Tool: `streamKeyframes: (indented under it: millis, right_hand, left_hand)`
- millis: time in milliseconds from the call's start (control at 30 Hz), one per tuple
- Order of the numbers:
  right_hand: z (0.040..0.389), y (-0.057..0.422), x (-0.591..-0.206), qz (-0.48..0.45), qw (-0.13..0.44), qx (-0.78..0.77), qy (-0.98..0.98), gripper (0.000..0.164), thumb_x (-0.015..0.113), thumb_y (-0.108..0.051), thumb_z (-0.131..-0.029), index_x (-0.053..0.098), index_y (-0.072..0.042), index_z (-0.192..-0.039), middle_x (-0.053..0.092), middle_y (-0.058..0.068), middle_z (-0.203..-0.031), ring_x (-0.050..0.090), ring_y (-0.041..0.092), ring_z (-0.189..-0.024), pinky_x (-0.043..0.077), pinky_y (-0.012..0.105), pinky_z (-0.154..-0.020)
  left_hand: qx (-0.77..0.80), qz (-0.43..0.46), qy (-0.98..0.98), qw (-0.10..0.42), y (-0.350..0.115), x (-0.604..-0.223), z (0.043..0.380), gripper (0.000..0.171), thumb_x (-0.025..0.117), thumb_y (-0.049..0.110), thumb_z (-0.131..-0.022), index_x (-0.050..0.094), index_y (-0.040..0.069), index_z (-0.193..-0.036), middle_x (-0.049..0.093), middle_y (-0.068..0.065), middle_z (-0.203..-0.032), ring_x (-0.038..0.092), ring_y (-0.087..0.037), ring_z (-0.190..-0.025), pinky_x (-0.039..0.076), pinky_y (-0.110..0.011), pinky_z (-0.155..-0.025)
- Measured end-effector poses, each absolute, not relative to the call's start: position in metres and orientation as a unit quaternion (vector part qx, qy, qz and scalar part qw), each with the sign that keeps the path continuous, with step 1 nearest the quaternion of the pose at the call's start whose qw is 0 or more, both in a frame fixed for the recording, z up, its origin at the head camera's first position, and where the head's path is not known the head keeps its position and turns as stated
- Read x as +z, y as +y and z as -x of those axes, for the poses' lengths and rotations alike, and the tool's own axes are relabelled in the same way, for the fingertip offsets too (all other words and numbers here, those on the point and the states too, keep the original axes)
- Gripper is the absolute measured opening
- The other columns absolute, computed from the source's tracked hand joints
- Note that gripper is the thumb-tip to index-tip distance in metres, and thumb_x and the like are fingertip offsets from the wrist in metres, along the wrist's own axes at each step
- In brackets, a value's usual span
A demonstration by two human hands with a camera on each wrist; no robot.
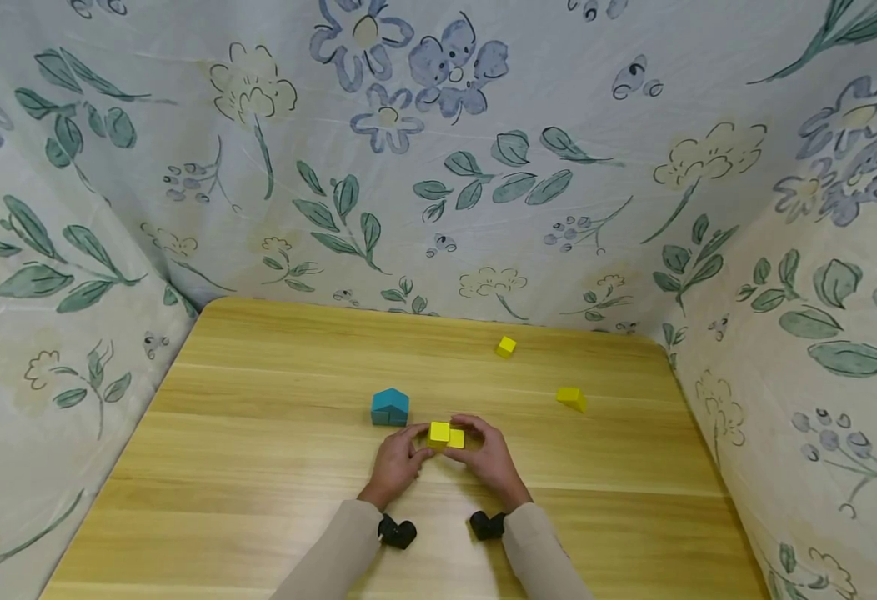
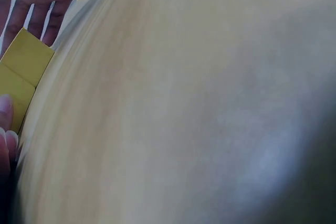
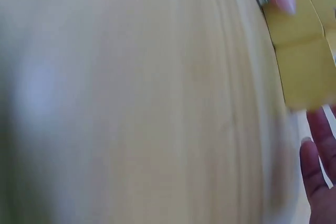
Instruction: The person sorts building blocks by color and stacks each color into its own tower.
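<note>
Between the two hands, yellow blocks [image 1: 439,434] stand on the wooden table, two side by side and one on top of the left one. My left hand [image 1: 397,467] pinches the left side of this group, its thumb on the near face in the right wrist view. Curved loosely about the right lower block [image 3: 310,74] is my right hand [image 1: 493,457], fingers fairly straight and spread in the left wrist view. Just beyond the left hand sits a house-shaped group of blue blocks [image 1: 389,407] with a pointed top.
Farther back on the table [image 1: 273,400] lies a small yellow cube [image 1: 506,347]. A yellow wedge-shaped block [image 1: 571,398] rests to the right. Floral cloth [image 1: 423,233] hangs along the back and both sides. Black cameras [image 1: 397,532] are worn at the wrists.
</note>
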State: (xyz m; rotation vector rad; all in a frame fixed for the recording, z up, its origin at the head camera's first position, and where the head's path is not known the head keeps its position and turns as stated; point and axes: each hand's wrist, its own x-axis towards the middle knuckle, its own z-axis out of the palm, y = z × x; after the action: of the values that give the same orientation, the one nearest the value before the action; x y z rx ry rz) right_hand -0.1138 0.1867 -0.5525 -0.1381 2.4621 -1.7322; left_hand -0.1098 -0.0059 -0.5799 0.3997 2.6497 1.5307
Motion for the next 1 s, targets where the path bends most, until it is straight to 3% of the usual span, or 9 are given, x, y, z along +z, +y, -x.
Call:
streamKeyframes:
  millis: [200, 267, 433, 600, 1000]
  right_hand:
    - [0.112, 0.213, -0.543, 0.05, 0.077, -0.615, 0.783, 0.053, 0.075, 0.003, -0.08, 0.056, 0.003, -0.13, 0.059, 0.02, -0.126, 0.053, 0.038, -0.116, 0.04, 0.051, -0.099]
    - [0.114, 0.223, -0.544, 0.036, 0.086, -0.628, 0.773, 0.053, 0.072, 0.007, -0.081, 0.054, 0.004, -0.131, 0.058, 0.021, -0.128, 0.052, 0.039, -0.117, 0.043, 0.046, -0.098]
    - [0.129, 0.241, -0.56, -0.016, 0.053, -0.641, 0.766, 0.049, 0.071, 0.004, -0.083, 0.056, 0.001, -0.13, 0.058, 0.021, -0.127, 0.054, 0.032, -0.112, 0.048, 0.023, -0.086]
    - [0.153, 0.246, -0.566, -0.047, 0.017, -0.669, 0.742, 0.046, 0.07, 0.004, -0.084, 0.056, 0.005, -0.128, 0.056, 0.024, -0.128, 0.055, 0.03, -0.11, 0.049, 0.018, -0.083]
    - [0.216, 0.263, -0.569, -0.158, -0.034, -0.669, 0.725, 0.047, 0.072, -0.001, -0.085, 0.057, -0.003, -0.13, 0.054, 0.011, -0.132, 0.061, 0.01, -0.085, 0.052, 0.018, -0.07]
  left_hand:
    - [0.489, -0.121, 0.863, 0.024, -0.005, -0.581, 0.11, 0.043, 0.07, 0.017, -0.088, 0.059, 0.002, -0.127, 0.047, 0.009, -0.051, 0.046, -0.002, -0.041, 0.047, -0.023, -0.061]
    - [0.488, -0.121, 0.864, 0.022, -0.005, -0.581, 0.111, 0.043, 0.07, 0.017, -0.088, 0.059, 0.002, -0.127, 0.047, 0.009, -0.05, 0.046, -0.002, -0.04, 0.047, -0.023, -0.062]
    - [0.49, -0.121, 0.863, 0.024, -0.006, -0.581, 0.111, 0.043, 0.07, 0.017, -0.089, 0.059, 0.002, -0.127, 0.047, 0.009, -0.051, 0.046, -0.002, -0.041, 0.045, -0.022, -0.059]
    - [0.483, -0.117, 0.867, 0.024, -0.007, -0.58, 0.112, 0.043, 0.07, 0.018, -0.089, 0.059, 0.002, -0.127, 0.047, 0.009, -0.051, 0.046, -0.002, -0.041, 0.046, -0.023, -0.06]
    - [0.485, -0.111, 0.867, 0.04, -0.006, -0.581, 0.111, 0.043, 0.069, 0.019, -0.09, 0.059, 0.002, -0.128, 0.047, 0.008, -0.052, 0.046, -0.004, -0.042, 0.045, -0.022, -0.058]
